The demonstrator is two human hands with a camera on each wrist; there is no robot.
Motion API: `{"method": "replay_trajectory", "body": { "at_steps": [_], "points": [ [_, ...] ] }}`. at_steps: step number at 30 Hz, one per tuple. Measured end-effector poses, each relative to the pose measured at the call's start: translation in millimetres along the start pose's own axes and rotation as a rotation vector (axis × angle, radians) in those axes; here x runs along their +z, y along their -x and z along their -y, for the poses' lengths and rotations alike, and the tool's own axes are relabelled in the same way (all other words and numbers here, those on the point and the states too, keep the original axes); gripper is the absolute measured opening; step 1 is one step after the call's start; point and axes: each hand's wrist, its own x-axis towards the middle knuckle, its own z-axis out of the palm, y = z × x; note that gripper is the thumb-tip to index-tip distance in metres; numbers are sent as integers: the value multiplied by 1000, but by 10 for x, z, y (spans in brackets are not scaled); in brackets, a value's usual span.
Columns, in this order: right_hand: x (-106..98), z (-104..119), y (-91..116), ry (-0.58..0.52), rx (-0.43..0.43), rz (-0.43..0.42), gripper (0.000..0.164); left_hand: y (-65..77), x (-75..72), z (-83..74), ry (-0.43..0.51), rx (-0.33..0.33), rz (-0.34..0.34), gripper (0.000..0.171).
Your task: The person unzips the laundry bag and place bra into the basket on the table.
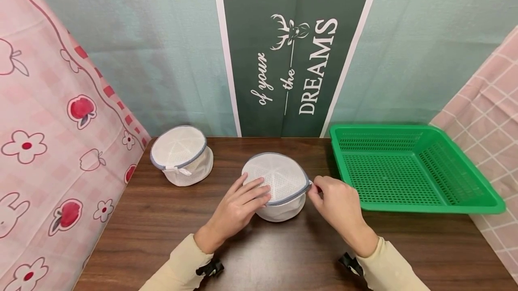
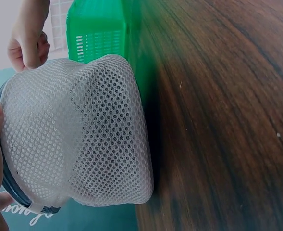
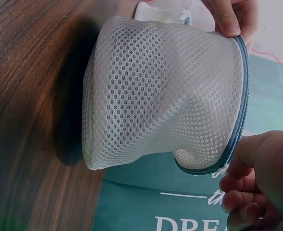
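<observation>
A white mesh laundry bag [image 1: 278,176] with a blue-grey zipped rim stands on the table, tilted at its top. My left hand [image 1: 238,205] grips its rim from the left, the fingers lying over the mesh lid and the thumb [image 3: 227,23] against the side. At the rim's right end, my right hand [image 1: 337,199] pinches the small zipper pull between thumb and curled fingers. In the right wrist view the zipper [image 3: 242,106] runs along the rim between both hands, and the mesh side is dented inward near the pull.
A second white mesh laundry bag [image 1: 180,154] stands at the back left, its white tab hanging forward. The green plastic basket [image 1: 429,208] sits at the right on the dark wooden table [image 1: 267,259]. Printed cloths [image 1: 178,43] hang behind and at both sides.
</observation>
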Motion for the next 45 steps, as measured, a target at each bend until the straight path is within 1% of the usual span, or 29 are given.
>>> {"method": "replay_trajectory", "body": {
  "at_steps": [10,14,19,25,32,35,38,45],
  "points": [
    [-44,35,6,-12,-9,-4,28,-5,-9,-14,11,-47,0,24],
    [-61,57,8,-15,-12,-14,29,-13,-3,-22,28,-84,4,23],
    [-79,78,6,-20,-16,-28,28,-33,14,-40,37,-128,22,27],
    [-96,97,9,-39,-13,-29,28,-69,30,-43,28,-134,31,26],
    [-130,169,17,-77,-29,-35,28,-92,46,-48,12,-141,47,34],
    [-141,202,22,-95,-37,-37,29,-92,53,-54,9,-147,56,31],
    [-147,233,26,-112,-49,-45,30,-94,54,-60,12,-153,67,28],
    [-154,309,42,-138,-92,-47,30,-125,46,-79,14,-176,97,33]
  ]
}}
